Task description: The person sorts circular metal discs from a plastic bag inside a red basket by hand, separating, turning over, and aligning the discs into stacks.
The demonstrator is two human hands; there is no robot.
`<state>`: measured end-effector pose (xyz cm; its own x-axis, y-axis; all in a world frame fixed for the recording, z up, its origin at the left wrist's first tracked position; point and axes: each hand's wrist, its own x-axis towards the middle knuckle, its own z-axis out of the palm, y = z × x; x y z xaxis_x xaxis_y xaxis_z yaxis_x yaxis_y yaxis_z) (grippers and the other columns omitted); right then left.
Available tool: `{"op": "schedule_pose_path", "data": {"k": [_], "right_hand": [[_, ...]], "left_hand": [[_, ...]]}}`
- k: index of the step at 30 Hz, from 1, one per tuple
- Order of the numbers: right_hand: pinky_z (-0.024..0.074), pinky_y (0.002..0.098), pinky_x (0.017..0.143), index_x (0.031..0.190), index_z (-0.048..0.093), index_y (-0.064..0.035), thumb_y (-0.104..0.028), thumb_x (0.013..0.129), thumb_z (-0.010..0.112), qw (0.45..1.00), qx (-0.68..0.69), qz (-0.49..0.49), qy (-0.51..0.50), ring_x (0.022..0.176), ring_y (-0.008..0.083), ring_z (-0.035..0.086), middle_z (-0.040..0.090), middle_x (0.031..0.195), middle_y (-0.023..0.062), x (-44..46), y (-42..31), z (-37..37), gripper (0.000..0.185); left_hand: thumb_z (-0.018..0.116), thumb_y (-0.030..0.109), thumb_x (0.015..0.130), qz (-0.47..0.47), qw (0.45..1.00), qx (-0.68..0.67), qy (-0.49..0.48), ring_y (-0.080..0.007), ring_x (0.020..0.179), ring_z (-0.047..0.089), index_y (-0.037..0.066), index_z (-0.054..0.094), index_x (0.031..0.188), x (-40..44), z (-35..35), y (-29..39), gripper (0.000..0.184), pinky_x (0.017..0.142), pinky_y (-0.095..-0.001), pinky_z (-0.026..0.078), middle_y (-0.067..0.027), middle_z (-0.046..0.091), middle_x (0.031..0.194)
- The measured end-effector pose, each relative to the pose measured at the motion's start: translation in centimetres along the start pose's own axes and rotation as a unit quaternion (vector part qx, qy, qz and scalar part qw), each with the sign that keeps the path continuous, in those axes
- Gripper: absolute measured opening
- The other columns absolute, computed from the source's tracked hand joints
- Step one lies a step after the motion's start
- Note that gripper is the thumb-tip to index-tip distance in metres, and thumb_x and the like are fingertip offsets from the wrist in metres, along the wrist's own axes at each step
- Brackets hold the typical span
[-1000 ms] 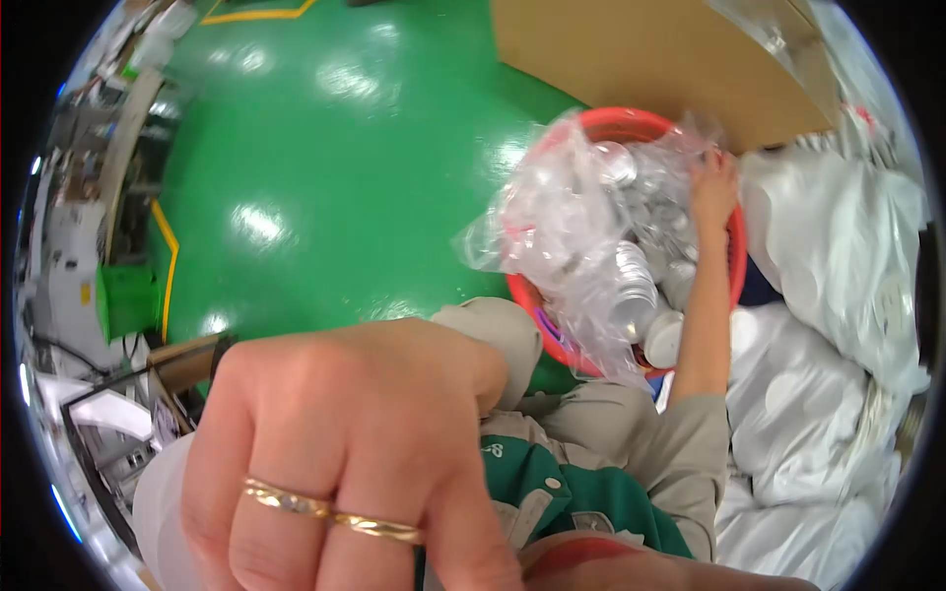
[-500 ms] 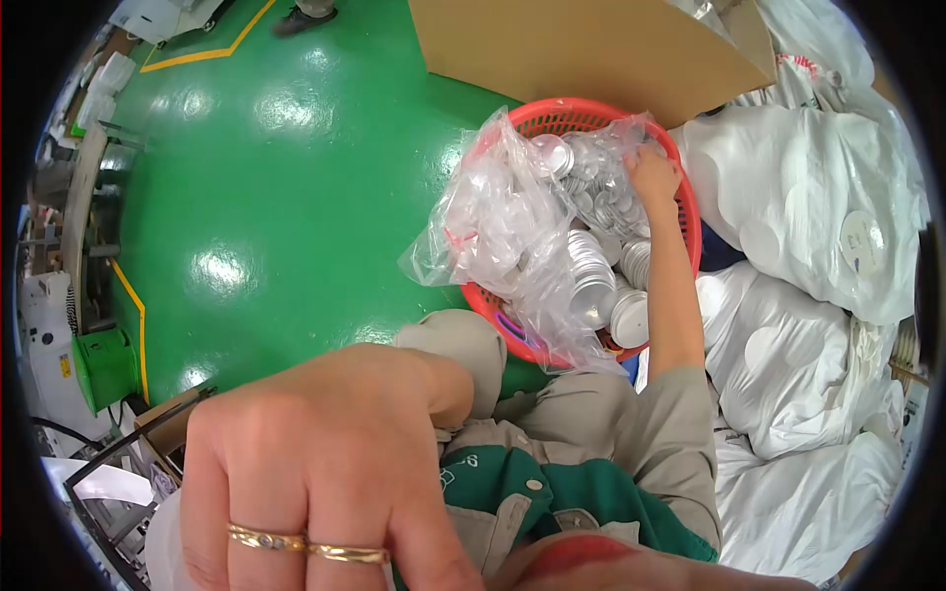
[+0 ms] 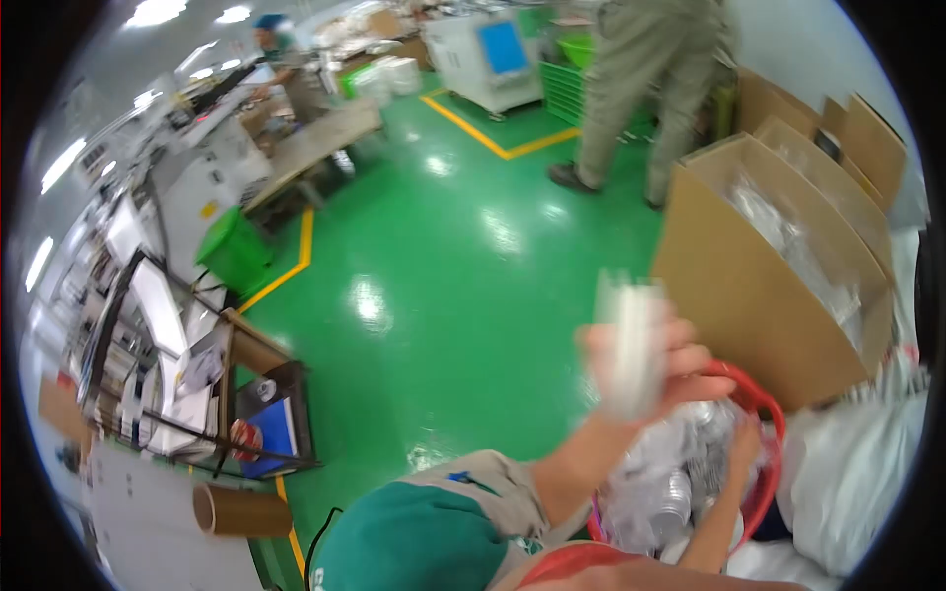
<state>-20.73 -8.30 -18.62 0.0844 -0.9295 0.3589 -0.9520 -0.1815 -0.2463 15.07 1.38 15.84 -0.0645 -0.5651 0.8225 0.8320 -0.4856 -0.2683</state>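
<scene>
My left hand (image 3: 655, 369) is raised above the green floor, its fingers closed around a short stack of thin white discs (image 3: 634, 350), blurred by motion. My right hand (image 3: 746, 443) is inside the red basket (image 3: 774, 424), near its far right side, at the clear plastic. Its fingers are too small and hidden to make out. Silvery round pieces (image 3: 672, 497) lie in the basket, with a clear plastic bag (image 3: 631, 492) over its left part.
A large open cardboard box (image 3: 759, 286) stands beyond the basket. White sacks (image 3: 857, 483) lie at the right. A person (image 3: 641, 89) stands beyond the floor; another (image 3: 281, 59) is at the far left. A rack (image 3: 207, 433) and green bin (image 3: 235, 246) are on the left.
The view has swung up and left, showing more of the room. My left hand has moved from close to the camera to near the basket, now with discs in it. My right hand remains at the basket.
</scene>
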Motion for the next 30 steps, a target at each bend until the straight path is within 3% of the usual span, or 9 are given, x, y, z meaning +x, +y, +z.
{"op": "schedule_pose_path", "data": {"k": [2, 5, 6, 8, 11, 16, 20, 26, 30], "right_hand": [[0.0452, 0.0379, 0.085, 0.111, 0.058, 0.0030, -0.020, 0.095, 0.043, 0.978, 0.038, 0.150, -0.137, 0.096, 0.0343, 0.059, 0.063, 0.107, 0.0198, 3.8, -7.7, -9.1, 0.031], [0.0445, 0.0340, 0.085, 0.109, 0.059, 0.0027, -0.025, 0.098, 0.042, 0.922, 0.364, 0.110, 0.076, 0.096, 0.0233, 0.059, 0.063, 0.100, 0.0136, 4.4, -12.0, -12.8, 0.034], [0.0444, 0.0327, 0.087, 0.112, 0.058, 0.0027, -0.028, 0.098, 0.041, 0.825, 0.542, 0.139, 0.078, 0.098, 0.0205, 0.058, 0.062, 0.105, 0.0107, 4.2, -12.8, -13.3, 0.038], [0.0422, 0.0321, 0.092, 0.121, 0.051, 0.0029, -0.034, 0.099, 0.036, 0.676, 0.686, 0.243, 0.120, 0.106, 0.0204, 0.055, 0.057, 0.116, 0.0113, 3.1, -18.0, -18.6, 0.045], [0.0333, 0.0348, 0.102, 0.134, 0.037, 0.0002, -0.042, 0.099, 0.031, 0.605, 0.751, 0.228, 0.133, 0.124, 0.0217, 0.041, 0.043, 0.133, 0.0143, 0.8, -20.6, -21.7, 0.055], [0.0394, 0.0316, 0.095, 0.136, 0.035, -0.0007, -0.024, 0.095, 0.050, 0.727, 0.591, 0.303, 0.175, 0.114, 0.0199, 0.048, 0.048, 0.126, 0.0136, -4.9, -21.4, -20.0, 0.049], [0.0440, 0.0287, 0.086, 0.126, 0.049, 0.0041, -0.019, 0.088, 0.063, 0.798, 0.471, 0.339, 0.164, 0.101, 0.0180, 0.053, 0.055, 0.114, 0.0125, -7.0, -20.0, -18.1, 0.047], [0.0403, 0.0221, 0.063, 0.110, 0.061, 0.0023, -0.012, 0.079, 0.071, 0.819, 0.406, 0.332, 0.233, 0.076, 0.0081, 0.047, 0.050, 0.092, 0.0016, -7.0, -19.9, -20.9, 0.035], [0.0370, 0.0205, 0.059, 0.107, 0.063, 0.0022, -0.010, 0.076, 0.072, 0.798, 0.446, 0.343, 0.216, 0.067, 0.0061, 0.043, 0.050, 0.083, -0.0011, -7.5, -18.7, -21.3, 0.034]], "left_hand": [[0.057, 0.027, 0.082, -0.046, 0.975, 0.117, 0.185, -0.0360, 0.120, 0.047, 0.004, 0.040, 0.133, -0.1, -2.6, 0.0, 0.059, 0.098, -0.0602, 0.038, -0.0158, 0.042, 0.134], [0.056, 0.026, 0.085, -0.080, 0.931, 0.164, 0.315, -0.0396, 0.117, 0.049, 0.003, 0.035, 0.134, -0.5, -6.0, -1.4, 0.058, 0.088, -0.0565, 0.049, -0.0204, 0.048, 0.128], [0.055, 0.025, 0.086, -0.105, 0.922, 0.151, 0.340, -0.0390, 0.115, 0.051, 0.003, 0.037, 0.133, -1.0, -7.5, -1.7, 0.055, 0.085, -0.0535, 0.051, -0.0204, 0.050, 0.126], [0.060, 0.020, 0.084, -0.154, 0.877, 0.229, 0.392, -0.0298, 0.106, 0.058, 0.004, 0.040, 0.130, -2.2, -9.5, -2.1, 0.053, 0.082, -0.0458, 0.054, -0.0154, 0.056, 0.117], [0.065, 0.010, 0.077, -0.189, 0.805, 0.353, 0.438, -0.0178, 0.098, 0.059, 0.005, 0.046, 0.125, -3.5, -11.5, -3.5, 0.052, 0.081, -0.0354, 0.053, -0.0079, 0.059, 0.109], [0.066, 0.006, 0.071, -0.292, 0.765, 0.392, 0.419, -0.0159, 0.097, 0.059, 0.004, 0.049, 0.123, -7.5, -11.8, -5.7, 0.054, 0.082, -0.0306, 0.050, -0.0063, 0.061, 0.105], [0.066, 0.018, 0.084, -0.232, 0.761, 0.290, 0.531, -0.0154, 0.087, 0.063, 0.004, 0.054, 0.111, -13.4, -14.5, -6.1, 0.033, 0.080, -0.0332, 0.053, -0.0051, 0.062, 0.102], [0.052, 0.028, 0.090, -0.280, 0.812, 0.091, 0.504, -0.0293, 0.122, 0.046, 0.003, 0.040, 0.132, -12.6, -13.4, -7.0, 0.050, 0.103, -0.0508, 0.037, -0.0141, 0.046, 0.132], [0.055, 0.025, 0.089, -0.304, 0.771, 0.138, 0.542, -0.0290, 0.115, 0.052, 0.005, 0.044, 0.127, -12.3, -12.7, -7.4, 0.044, 0.095, -0.0557, 0.044, -0.0130, 0.052, 0.125]]}}
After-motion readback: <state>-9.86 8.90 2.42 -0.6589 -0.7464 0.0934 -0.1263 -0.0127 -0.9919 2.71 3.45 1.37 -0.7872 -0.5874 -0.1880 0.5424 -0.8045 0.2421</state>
